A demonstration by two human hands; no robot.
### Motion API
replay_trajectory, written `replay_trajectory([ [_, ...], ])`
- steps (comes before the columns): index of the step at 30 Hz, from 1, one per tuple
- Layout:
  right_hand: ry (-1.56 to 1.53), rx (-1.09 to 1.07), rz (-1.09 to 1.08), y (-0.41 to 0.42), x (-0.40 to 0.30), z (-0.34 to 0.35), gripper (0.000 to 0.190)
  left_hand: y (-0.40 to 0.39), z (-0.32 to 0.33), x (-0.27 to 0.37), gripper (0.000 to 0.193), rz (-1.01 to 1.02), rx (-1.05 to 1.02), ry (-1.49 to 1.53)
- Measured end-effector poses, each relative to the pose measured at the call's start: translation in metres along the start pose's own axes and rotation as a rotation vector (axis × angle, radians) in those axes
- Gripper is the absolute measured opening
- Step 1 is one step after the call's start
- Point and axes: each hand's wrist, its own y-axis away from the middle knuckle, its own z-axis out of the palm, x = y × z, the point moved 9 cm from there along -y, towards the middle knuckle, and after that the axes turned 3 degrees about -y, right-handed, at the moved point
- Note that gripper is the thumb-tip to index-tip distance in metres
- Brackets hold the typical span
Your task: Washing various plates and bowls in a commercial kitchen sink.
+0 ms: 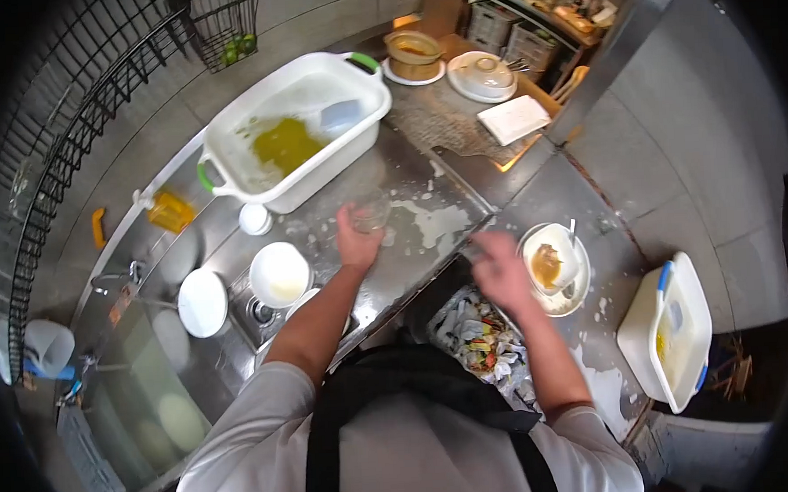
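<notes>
My left hand (pixel 359 244) is closed around a clear glass (pixel 370 209) over the wet steel counter (pixel 426 225), just below a white plastic tub (pixel 319 190). My right hand (pixel 500 271) is blurred, so its grip cannot be made out. It hovers by the counter's edge, above the side of a waste bin (pixel 484 338) heaped with crumpled tissues and food scraps. Close to its right stand stacked white dishes (pixel 583 280), the top bowl (pixel 547 256) holding brown food remains and a utensil.
White bowls (pixel 280 274) and an upright white plate (pixel 202 302) surround the small drain basin at left. Beyond lies a water-filled sink (pixel 136 389). A blue-handled tub (pixel 635 341) stands far right. Covered dishes (pixel 489 77) and a white rectangular plate (pixel 514 120) occupy the pass opening. A wire rack (pixel 96 81) overhangs the upper left.
</notes>
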Motion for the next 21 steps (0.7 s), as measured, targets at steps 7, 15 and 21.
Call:
replay_trajectory([
  [7,-0.144,-0.281,-0.148,0.007,-0.137,0.185,0.045,0.091,-0.144,0.03,0.09,0.431,0.326,-0.487],
  [15,0.155,-0.352,-0.113,0.022,-0.175,0.248,0.056,0.146,-0.487,-0.073,0.088,-0.149,0.978,-0.254],
  [21,0.224,-0.308,-0.071,0.021,-0.172,0.249,0.054,0.119,-0.615,-0.083,0.09,-0.077,1.095,-0.309],
])
